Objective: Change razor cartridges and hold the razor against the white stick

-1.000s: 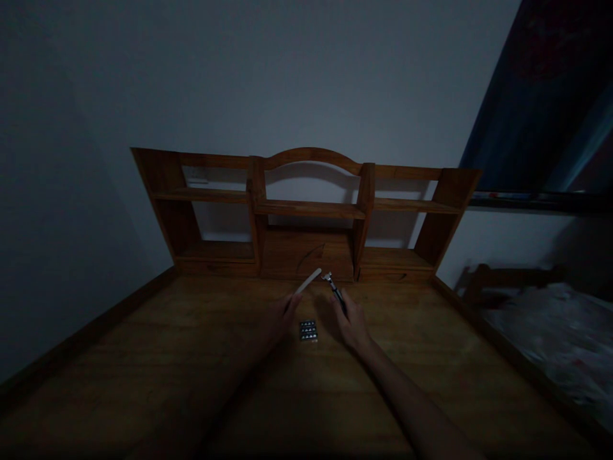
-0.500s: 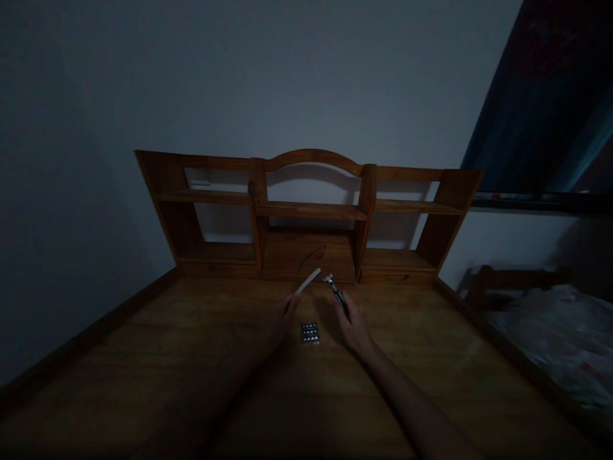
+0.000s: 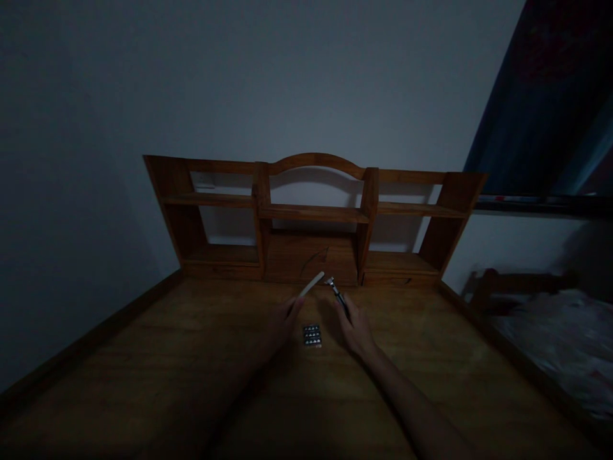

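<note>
My left hand is closed around one end of a flat, pale stick with a rounded tip, which slants up to the right. In my right hand is a razor with a silver T-shaped head and a dark handle. The razor's head is close to the stick's tip; whether they touch I cannot tell. On the desk between my hands lies a small dark pack with rows of whitish marks, its exact kind too dim to make out. Both hands are above the desk.
A wooden desk spreads beneath my hands. Along its back stands a wooden shelf unit against the wall. A dark curtain hangs at the right, above a chair back and a pile in clear plastic.
The camera view has shifted slightly, so everything sits a little lower and further right. Both hands keep their holds on the stick and the razor, with hardly any other movement.
</note>
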